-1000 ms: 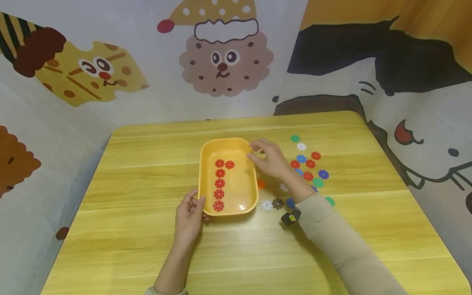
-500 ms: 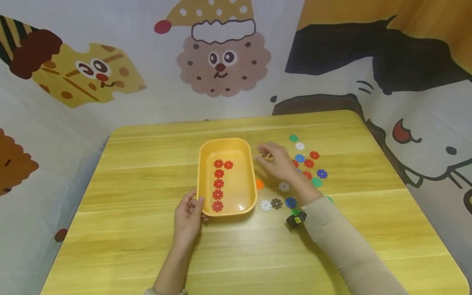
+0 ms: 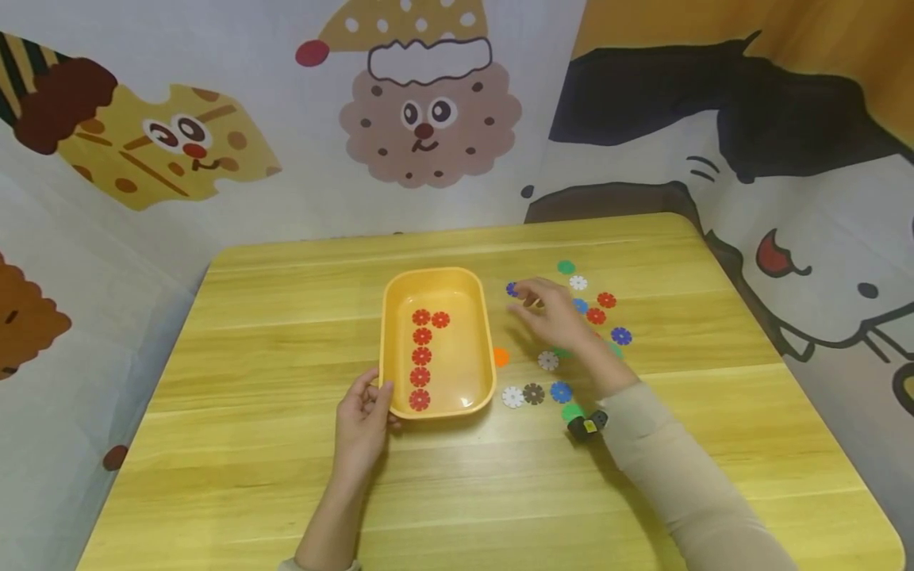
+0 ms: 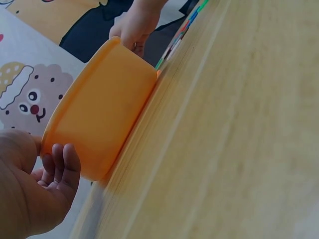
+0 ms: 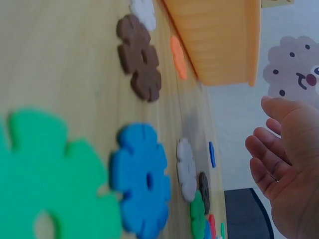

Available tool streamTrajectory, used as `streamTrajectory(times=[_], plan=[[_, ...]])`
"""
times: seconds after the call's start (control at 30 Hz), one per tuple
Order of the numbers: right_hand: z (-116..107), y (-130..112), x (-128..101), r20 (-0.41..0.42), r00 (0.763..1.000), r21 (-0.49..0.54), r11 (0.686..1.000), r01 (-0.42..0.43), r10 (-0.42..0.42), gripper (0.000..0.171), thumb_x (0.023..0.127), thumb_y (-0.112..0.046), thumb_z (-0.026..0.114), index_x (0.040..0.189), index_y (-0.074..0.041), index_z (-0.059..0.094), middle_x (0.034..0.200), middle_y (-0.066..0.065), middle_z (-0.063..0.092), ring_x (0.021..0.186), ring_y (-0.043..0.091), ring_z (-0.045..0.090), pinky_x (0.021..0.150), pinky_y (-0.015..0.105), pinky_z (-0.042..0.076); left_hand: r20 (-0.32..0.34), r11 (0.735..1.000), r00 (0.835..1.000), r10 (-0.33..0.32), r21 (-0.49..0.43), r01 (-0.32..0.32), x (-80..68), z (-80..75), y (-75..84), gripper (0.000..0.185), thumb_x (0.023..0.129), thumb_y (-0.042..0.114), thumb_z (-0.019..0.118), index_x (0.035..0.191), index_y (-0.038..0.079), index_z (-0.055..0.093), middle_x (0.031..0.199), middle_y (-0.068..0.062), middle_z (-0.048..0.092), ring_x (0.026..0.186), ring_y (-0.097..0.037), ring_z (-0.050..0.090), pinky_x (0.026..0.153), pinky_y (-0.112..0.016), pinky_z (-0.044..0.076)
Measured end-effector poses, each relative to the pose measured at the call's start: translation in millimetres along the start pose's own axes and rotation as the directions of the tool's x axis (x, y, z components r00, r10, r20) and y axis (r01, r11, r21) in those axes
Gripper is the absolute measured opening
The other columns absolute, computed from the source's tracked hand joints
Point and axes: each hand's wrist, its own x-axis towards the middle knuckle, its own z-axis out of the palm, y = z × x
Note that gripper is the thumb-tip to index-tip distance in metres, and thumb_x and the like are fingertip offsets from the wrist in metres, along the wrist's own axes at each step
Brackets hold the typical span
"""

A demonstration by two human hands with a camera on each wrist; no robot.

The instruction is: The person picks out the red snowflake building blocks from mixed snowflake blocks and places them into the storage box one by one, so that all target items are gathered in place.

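A yellow tray (image 3: pixel 386 333) stands mid-table with a column of red flower discs (image 3: pixel 420 357) inside and one more red disc beside the top one. My left hand (image 3: pixel 366 420) holds the tray's near-left corner, thumb on the rim; the left wrist view shows that hand (image 4: pixel 35 194) beside the tray wall (image 4: pixel 99 114). Right of the tray, my right hand (image 3: pixel 534 308) hovers with relaxed fingers over loose coloured flower discs (image 3: pixel 607 300), holding nothing. A small blue disc (image 3: pixel 511 289) lies just by its fingertips. In the right wrist view the right hand (image 5: pixel 286 159) is empty.
More discs lie near the tray's right side: orange (image 3: pixel 501 357), white (image 3: pixel 512 396), brown (image 3: pixel 533 393), blue (image 3: pixel 561 392), green (image 3: pixel 571 412). Cartoon-printed walls enclose the wooden table (image 3: pixel 286 492) on three sides. A black wrist camera (image 3: pixel 588 424) sits on my right sleeve.
My right hand has drawn away from the tray's right rim and moved right, over the loose discs. The left hand and the tray have stayed put.
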Motion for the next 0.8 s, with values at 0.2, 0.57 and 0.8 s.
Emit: streamTrajectory(times=[0.2, 0.57, 0.8], plan=[[-4.2, 7.3, -4.2, -0.008, 1.000, -0.019, 1.000, 0.001, -0.001, 0.034, 0.092, -0.009, 0.074, 0.121, 0.008, 0.064, 0.108, 0.022, 0.068, 0.094, 0.034, 0.067, 0.084, 0.045, 0.061, 0.001, 1.000, 1.000, 0.005, -0.002, -0.005, -0.7, 0.0, 0.2, 0.041, 0.103, 0.018, 0.061, 0.140, 0.001, 0.053, 0.092, -0.020, 0.061, 0.063, -0.012, 0.061, 0.059, -0.027, 0.062], [-12.1, 22.3, -13.0, -0.004, 1.000, -0.072, 0.997, -0.022, 0.022, 0.036, 0.093, -0.007, 0.074, 0.125, 0.006, 0.064, 0.110, 0.022, 0.068, 0.095, 0.032, 0.067, 0.082, 0.046, 0.062, 0.012, 1.000, 1.000, 0.004, -0.012, -0.004, -1.6, -0.1, 0.3, 0.043, 0.103, 0.019, 0.061, 0.142, 0.002, 0.052, 0.092, -0.019, 0.061, 0.064, -0.013, 0.061, 0.059, -0.027, 0.062], [-20.8, 25.6, -18.3, 0.029, 0.996, -0.106, 0.991, -0.083, 0.086, 0.033, 0.095, -0.011, 0.073, 0.124, 0.002, 0.065, 0.111, 0.017, 0.068, 0.097, 0.029, 0.066, 0.081, 0.043, 0.062, 0.012, 1.000, 1.000, 0.007, -0.015, -0.006, -1.3, -0.4, 0.2, 0.042, 0.103, 0.018, 0.061, 0.141, 0.002, 0.052, 0.092, -0.020, 0.061, 0.064, -0.012, 0.060, 0.059, -0.026, 0.062]])
